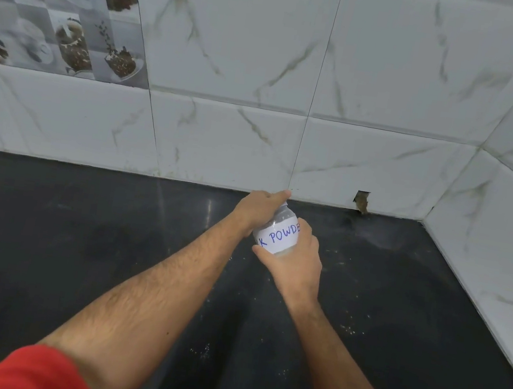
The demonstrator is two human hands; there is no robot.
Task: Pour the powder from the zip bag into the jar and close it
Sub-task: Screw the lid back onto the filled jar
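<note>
A small clear jar point(279, 234) with a white paper label reading "POWDER" in blue is held tilted above the black counter, near the back wall. My right hand point(296, 266) grips its lower body from the right and below. My left hand point(258, 209) is curled over the jar's top, hiding the lid or mouth. White powder shows through the bottom of the jar. No zip bag is in view.
The black stone counter point(108, 256) runs left to right, with scattered white specks around its middle and right. White marble-look tiled walls point(368, 160) close off the back and the right side. A small chipped hole point(361, 201) sits at the wall's base.
</note>
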